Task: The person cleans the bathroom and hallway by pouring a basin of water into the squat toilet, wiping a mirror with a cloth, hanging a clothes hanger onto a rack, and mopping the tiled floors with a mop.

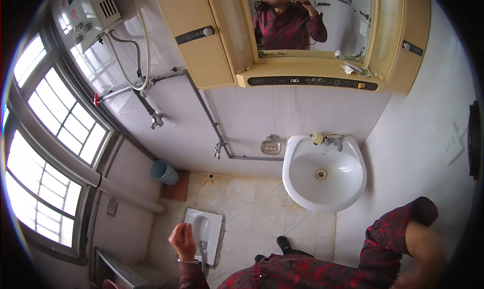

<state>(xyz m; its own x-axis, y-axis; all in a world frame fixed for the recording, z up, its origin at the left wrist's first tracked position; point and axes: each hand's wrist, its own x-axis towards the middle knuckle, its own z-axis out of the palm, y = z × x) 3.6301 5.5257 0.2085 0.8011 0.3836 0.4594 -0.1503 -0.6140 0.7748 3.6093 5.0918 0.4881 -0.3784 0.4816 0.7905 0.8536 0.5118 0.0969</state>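
My left hand (182,242) is raised at the lower left, fingers curled together, a thin band around its wrist. What its fingers hold, if anything, is hidden. Behind it in the picture lies a white squat toilet (214,233) set in the floor; the hand looks apart from it. At the lower right my right arm bends up in a red-and-black sleeve (375,243), with the bare forearm (426,246) leaving the lower edge. The mirror (330,29) reflects a person with one arm lifted beside the head; the fingers are too small to read.
A white washbasin (297,188) with a tap (339,144) juts from the wall ahead. Above it hangs a yellowish mirror cabinet (194,52). A water heater (91,11), grey pipes (201,107) and barred windows (55,107) are on the left. A bluish bucket (165,173) stands in the corner.
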